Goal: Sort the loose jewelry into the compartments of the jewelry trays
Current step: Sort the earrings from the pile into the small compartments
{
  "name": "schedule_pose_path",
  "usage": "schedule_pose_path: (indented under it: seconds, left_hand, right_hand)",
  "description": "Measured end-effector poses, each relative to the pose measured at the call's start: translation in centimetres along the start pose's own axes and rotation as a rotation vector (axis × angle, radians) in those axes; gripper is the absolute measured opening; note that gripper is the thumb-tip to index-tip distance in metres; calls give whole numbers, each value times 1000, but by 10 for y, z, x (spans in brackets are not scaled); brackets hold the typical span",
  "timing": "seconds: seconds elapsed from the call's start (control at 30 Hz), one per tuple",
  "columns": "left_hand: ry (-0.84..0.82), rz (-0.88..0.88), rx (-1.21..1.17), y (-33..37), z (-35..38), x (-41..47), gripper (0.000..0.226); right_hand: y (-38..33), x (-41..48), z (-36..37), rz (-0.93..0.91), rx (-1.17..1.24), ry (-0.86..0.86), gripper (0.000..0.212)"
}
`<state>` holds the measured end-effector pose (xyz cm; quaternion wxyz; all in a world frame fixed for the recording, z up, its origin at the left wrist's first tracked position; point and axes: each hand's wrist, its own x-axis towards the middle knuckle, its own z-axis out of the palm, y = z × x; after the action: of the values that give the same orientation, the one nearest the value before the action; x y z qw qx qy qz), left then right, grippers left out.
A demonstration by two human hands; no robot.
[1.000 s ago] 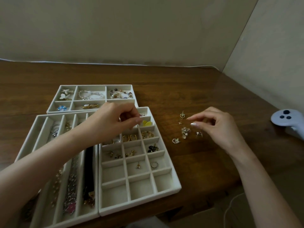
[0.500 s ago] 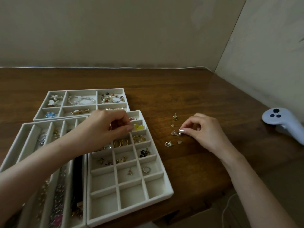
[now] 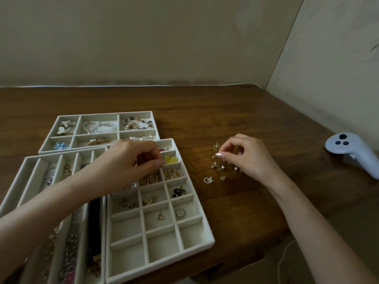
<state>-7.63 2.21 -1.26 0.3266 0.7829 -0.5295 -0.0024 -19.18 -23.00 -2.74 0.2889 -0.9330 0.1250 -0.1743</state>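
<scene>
Right hand [image 3: 246, 156] raised over loose jewelry [image 3: 218, 167], left hand [image 3: 127, 160] over tray [image 3: 207, 244]

Trays [image 3: 202, 241] cream; worktop [image 3: 205, 111] dark brown wood grain. Controller [image 3: 348, 148] white, black buttons. Loose jewelry [image 3: 218, 167] gold, some pink pearls.

Shows a dark brown wooden table [image 3: 225, 111], smooth with a soft sheen and visible grain. Holds pale grey jewelry trays [image 3: 207, 242] with a matt, velvety, cloth-like lining, beside loose jewelry [image 3: 217, 166] of shiny gold-toned metal with small glossy pearl-like beads [image 3: 222, 167]. Includes a controller [image 3: 356, 152] of smooth, matt pale plastic with glossy dark buttons [image 3: 342, 136], and a plain matt beige wall [image 3: 143, 37].
</scene>
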Motion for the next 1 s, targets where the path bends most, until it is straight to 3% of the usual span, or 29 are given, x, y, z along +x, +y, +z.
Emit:
schedule_pose_path:
  seconds: [0.17,0.47,0.73,0.9,1.0]
  left_hand:
    - [-12,7,10,0,1,0,10]
    - [-19,13,26,1,0,-1,13]
    - [-4,-11,26,3,0,-1,12]
    - [-2,-10,26,5,1,-1,10]
    - [-19,0,38,4,1,-1,9]
  right_hand:
    - [-1,2,1,-11,-24,-116,8]
    - [4,2,-3,121,256,16,4]
    - [5,3,1,109,189,-46,7]
    - [8,4,-6,95,202,71,7]
    - [4,6,-1,73,82,-15,8]
